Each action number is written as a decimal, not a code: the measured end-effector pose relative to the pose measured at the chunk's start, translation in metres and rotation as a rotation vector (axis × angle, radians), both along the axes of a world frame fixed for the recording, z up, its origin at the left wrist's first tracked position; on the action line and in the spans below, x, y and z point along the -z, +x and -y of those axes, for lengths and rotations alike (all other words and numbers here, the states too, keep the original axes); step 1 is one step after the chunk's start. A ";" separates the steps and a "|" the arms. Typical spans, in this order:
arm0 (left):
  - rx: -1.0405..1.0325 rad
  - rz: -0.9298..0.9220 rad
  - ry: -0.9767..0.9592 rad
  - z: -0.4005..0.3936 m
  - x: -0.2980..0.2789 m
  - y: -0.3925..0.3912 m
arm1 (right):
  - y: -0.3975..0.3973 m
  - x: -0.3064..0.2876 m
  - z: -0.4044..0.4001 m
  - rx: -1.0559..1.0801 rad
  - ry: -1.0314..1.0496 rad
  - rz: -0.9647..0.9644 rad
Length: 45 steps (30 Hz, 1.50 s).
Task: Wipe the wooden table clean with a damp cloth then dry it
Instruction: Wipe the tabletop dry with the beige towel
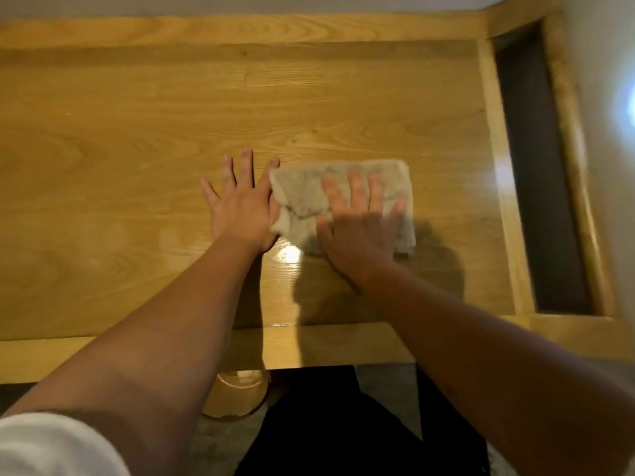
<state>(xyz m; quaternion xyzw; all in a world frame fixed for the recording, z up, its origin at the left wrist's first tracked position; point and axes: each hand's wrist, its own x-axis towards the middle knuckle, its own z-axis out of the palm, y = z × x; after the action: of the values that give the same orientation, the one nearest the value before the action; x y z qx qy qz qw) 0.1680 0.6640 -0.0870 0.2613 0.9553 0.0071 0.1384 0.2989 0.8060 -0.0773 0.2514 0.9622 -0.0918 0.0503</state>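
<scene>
A pale grey-beige cloth [302, 190], folded and a little crumpled, lies flat on the wooden table [137, 132] right of centre. My right hand [357, 225] presses on the cloth with straight, spread fingers. My left hand [240, 204] lies flat on the bare wood just left of the cloth, fingers spread, its thumb side touching the cloth's left edge. A shiny patch of tabletop [288, 255] shows between my wrists.
The table has a raised wooden rim [240, 29] at the back and right. A dark gap [536, 166] runs behind the right rim. Below the front edge stands a round tan container [237, 393] on the floor beside my dark trousers [343, 434].
</scene>
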 end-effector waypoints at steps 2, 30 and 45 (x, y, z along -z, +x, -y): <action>-0.005 -0.003 0.003 0.001 0.000 0.001 | 0.042 0.000 0.021 -0.010 -0.026 0.001; 0.098 0.026 0.022 -0.057 -0.001 0.045 | 0.135 -0.008 0.071 -0.040 -0.008 0.021; 0.054 0.013 0.007 -0.066 -0.006 0.046 | 0.184 0.005 -0.015 0.067 -0.011 0.082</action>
<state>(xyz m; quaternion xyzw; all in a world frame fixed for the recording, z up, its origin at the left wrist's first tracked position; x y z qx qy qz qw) 0.2144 0.7302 -0.0806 0.2873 0.9469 0.0085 0.1439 0.4832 0.8212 -0.0825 0.2865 0.9499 -0.0886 0.0878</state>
